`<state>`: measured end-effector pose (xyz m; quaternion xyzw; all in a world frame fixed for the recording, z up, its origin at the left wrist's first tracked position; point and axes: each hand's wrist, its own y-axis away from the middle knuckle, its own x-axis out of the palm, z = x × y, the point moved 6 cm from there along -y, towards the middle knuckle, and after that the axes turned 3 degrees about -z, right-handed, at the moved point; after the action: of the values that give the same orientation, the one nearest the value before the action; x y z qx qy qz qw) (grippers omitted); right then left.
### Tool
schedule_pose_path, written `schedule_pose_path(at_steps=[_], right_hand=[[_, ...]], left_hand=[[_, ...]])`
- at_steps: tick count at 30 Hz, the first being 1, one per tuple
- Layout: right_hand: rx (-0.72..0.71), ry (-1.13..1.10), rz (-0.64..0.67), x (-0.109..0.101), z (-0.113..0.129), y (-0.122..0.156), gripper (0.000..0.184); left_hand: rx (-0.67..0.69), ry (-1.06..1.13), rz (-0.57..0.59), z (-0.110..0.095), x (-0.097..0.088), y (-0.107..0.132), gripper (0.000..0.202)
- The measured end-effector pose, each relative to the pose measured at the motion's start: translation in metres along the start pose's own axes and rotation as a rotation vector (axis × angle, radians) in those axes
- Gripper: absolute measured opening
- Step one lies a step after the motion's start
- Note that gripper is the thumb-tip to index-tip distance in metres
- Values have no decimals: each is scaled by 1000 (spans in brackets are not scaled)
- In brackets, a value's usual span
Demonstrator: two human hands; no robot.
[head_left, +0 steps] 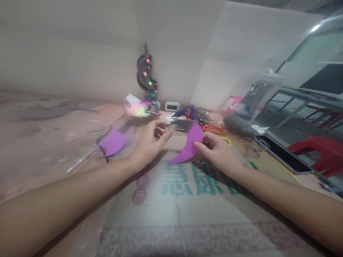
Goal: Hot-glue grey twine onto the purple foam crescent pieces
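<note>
My right hand (214, 148) pinches the outer edge of a purple crescent-shaped cutout (191, 144) between thumb and fingers, holding it up over a printed cardboard sheet (150, 217). The crescent's upper end looks grey and runs left toward my other hand. My left hand (154, 142) is beside that grey end, thumb and fingers apart. Whether its fingertips touch the tip, I cannot tell. Left of this hand lies another purple cutout piece (114, 142), with a clear stick (81, 159) by it.
At the back stand a grey crescent ornament with coloured balls (146, 73), a bowl of colourful pieces (139, 112) and a small white clock (172, 106). Orange-handled scissors (214, 129), grey yarn (238, 126), a phone (285, 155) and a clear bottle (261, 96) are at right.
</note>
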<state>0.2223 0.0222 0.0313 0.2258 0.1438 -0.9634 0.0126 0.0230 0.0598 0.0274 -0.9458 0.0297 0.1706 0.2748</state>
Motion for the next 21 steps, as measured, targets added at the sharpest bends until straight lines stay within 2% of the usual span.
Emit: schedule_pose_path(at_steps=[2, 4, 6, 8, 10, 12, 19, 21], right_hand=[[-129, 153, -140, -11, 8, 2, 12], [-276, 321, -220, -18, 17, 4, 7], [-399, 474, -184, -16, 22, 7, 6], [-465, 616, -79, -10, 23, 7, 9], [-503, 734, -11, -5, 21, 7, 13], [-544, 800, 0, -2, 22, 8, 16], [-806, 895, 37, 8, 26, 17, 19], [-831, 871, 41, 9, 24, 19, 16]], left_hand=[[-14, 25, 46, 1, 3, 0, 27], [-36, 76, 158, 0, 8, 1, 35], [-81, 150, 267, -3, 13, 5, 45], [-142, 193, 330, -5, 16, 8, 53], [-189, 198, 350, -5, 17, 9, 56], [-212, 180, 356, -4, 18, 9, 52], [-217, 158, 328, 1, 17, 3, 43], [-241, 125, 316, 3, 16, 3, 38]])
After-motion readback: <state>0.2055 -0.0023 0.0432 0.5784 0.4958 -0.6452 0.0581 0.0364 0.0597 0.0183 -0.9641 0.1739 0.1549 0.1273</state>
